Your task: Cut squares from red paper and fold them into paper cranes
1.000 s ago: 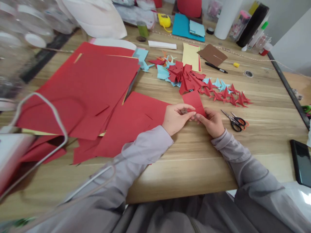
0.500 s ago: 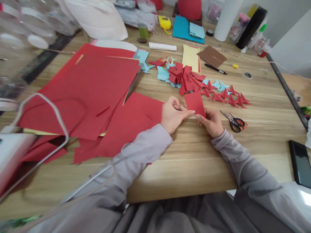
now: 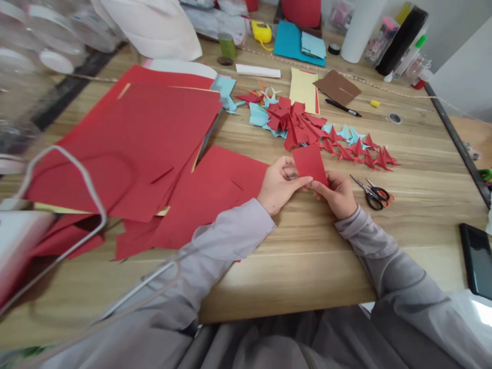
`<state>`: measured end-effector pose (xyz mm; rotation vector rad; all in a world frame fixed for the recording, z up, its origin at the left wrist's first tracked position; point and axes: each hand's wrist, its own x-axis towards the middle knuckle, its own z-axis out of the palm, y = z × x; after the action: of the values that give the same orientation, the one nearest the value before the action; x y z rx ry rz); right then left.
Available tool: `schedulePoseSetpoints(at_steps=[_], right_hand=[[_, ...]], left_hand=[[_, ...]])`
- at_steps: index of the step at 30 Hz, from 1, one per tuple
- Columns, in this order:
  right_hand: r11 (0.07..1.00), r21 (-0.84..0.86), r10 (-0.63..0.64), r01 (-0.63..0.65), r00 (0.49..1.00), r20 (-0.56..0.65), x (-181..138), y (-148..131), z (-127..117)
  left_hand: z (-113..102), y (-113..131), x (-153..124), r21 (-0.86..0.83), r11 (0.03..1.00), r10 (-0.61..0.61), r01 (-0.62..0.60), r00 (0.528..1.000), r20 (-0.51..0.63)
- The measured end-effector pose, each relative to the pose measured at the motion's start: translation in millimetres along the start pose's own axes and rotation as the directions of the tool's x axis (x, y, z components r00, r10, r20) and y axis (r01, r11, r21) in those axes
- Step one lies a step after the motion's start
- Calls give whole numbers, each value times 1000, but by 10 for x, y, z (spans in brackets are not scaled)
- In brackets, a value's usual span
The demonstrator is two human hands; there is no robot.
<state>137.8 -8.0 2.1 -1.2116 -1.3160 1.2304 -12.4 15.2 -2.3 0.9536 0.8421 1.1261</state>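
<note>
A small red paper square is held up off the table between my two hands. My left hand pinches its lower left edge, thumb on the front and fingers behind. At its lower right corner my right hand grips it the same way, the thumbs almost meeting. Just beyond the square lies a pile of folded red paper pieces. Small red and light blue folded paper stars trail off to the right of that pile. Scissors with black handles lie right of my right hand, an orange-handled pair partly under them.
Large red paper sheets cover the left side of the wooden table. A white cable loops over them. Farther back are a brown paper piece, a black pen and a yellow tape measure. A phone lies at right.
My left thumb has slid slightly right along the square's lower edge, closer to my right thumb. The square stays in both hands and the crease line on it no longer shows.
</note>
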Motion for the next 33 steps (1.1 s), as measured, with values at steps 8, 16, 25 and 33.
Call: schedulePoseSetpoints(at_steps=[8,16,25,33], right_hand=[[999,14,45,-46,997,62,16,-7,9],[996,48,78,-76,997,-22,10,-16,29],[979,205,40,-6,986,-162,16,88,-80],[991,132,10,1,997,-78,6,20,10]], left_hand=[[2,15,-9,54,998,40,-40,999,-9],[-14,-1,24,-10,998,66,-67,996,-58],[-149,85,121,-45,989,128,-141,968,-213],[-30,21,19,-30,995,88,-92,989,-119]])
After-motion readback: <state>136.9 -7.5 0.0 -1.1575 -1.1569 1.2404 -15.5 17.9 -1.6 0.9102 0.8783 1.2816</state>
